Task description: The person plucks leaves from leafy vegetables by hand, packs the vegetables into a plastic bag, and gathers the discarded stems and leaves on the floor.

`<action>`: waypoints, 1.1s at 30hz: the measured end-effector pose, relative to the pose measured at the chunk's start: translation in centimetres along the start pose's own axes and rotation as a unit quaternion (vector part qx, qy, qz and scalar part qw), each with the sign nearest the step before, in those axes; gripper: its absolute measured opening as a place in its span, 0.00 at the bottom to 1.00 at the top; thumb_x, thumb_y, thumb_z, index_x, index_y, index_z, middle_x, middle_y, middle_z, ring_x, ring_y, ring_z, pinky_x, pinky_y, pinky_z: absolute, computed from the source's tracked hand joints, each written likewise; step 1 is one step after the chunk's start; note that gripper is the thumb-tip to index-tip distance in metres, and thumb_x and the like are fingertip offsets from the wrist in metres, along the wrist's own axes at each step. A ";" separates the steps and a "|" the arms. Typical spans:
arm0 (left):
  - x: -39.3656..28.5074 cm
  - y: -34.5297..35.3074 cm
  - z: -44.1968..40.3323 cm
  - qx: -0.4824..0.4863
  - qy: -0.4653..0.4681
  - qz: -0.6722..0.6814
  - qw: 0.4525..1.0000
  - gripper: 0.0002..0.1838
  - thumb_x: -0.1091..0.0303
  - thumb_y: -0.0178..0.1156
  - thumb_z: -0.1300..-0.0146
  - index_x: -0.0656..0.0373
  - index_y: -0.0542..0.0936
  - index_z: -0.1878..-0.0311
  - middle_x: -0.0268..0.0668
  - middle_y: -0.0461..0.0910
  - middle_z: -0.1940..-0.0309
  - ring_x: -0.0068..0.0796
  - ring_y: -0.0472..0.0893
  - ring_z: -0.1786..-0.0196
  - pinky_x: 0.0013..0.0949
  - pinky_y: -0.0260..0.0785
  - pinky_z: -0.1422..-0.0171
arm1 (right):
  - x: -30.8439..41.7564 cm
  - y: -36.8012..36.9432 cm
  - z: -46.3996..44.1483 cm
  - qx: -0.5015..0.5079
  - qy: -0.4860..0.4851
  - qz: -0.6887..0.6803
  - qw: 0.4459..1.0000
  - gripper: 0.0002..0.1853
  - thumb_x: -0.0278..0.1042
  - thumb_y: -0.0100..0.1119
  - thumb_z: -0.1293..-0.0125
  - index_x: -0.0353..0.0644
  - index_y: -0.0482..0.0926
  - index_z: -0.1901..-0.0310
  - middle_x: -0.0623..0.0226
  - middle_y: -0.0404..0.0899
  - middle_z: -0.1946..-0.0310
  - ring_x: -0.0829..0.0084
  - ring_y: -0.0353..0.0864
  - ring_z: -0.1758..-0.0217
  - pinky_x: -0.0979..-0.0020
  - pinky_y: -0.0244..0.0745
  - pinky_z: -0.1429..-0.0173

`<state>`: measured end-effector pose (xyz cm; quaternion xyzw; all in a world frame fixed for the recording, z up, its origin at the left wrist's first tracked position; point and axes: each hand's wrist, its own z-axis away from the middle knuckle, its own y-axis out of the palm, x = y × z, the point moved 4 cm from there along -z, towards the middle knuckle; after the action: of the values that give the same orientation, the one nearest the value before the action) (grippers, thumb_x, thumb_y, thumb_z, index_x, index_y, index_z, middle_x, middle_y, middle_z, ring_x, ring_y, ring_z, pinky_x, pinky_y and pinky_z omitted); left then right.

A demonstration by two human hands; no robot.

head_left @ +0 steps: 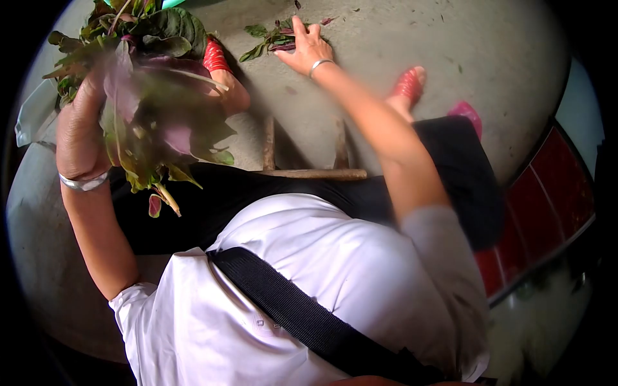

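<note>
My left hand (87, 122), with a silver bracelet at the wrist, grips a large bunch of green and purple leaves (151, 109) at the upper left. Its fingers are mostly behind the leaves, and part of the bunch is blurred. Near the top centre, my right hand (308, 48) reaches down to a small pile of leafy sprigs (264, 42) on the concrete floor. Its index finger points forward and the thumb is spread to the side; the fingertips are beside the leaves, and the hand appears to hold nothing.
Between my feet in red footwear (215, 58) stands a wooden frame (315, 174). A pink plastic piece (467, 116) lies beyond my right knee. A clear container (33, 114) is at the far left, a green rim (172, 2) at the top, and red tiles (541, 199) at the right.
</note>
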<state>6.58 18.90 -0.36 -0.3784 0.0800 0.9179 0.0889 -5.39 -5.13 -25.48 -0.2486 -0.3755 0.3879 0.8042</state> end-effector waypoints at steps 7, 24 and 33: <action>0.5 -0.5 0.3 0.052 -0.012 0.000 0.999 0.22 0.59 0.52 0.38 0.68 0.72 0.49 0.38 0.76 0.55 0.28 0.75 0.54 0.31 0.67 0.48 | 2.4 0.4 -2.3 -0.026 -0.031 0.124 0.991 0.41 0.62 0.58 0.52 0.53 0.56 0.39 0.51 0.62 0.52 0.54 0.77 0.62 0.61 0.75 0.64; 0.2 0.5 0.9 0.028 -0.013 -0.054 0.998 0.23 0.59 0.54 0.40 0.69 0.72 0.50 0.39 0.75 0.55 0.29 0.75 0.55 0.31 0.65 0.48 | 2.3 2.8 -2.4 -0.003 -0.327 0.228 0.917 0.18 0.28 0.51 0.44 0.51 0.68 0.50 0.60 0.64 0.52 0.61 0.70 0.52 0.60 0.73 0.58; 1.3 0.7 -1.1 0.112 0.030 -0.050 0.992 0.22 0.63 0.52 0.38 0.68 0.68 0.45 0.38 0.72 0.50 0.28 0.73 0.50 0.32 0.64 0.44 | -0.2 1.0 -1.3 -0.042 -0.178 -0.098 0.978 0.10 0.24 0.51 0.47 0.43 0.72 0.62 0.58 0.66 0.58 0.59 0.74 0.60 0.62 0.73 0.55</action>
<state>6.33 18.12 -1.99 -0.3967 0.1658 0.8859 0.1740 -4.88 -4.88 -26.99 -0.1714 -0.5510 0.3292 0.7474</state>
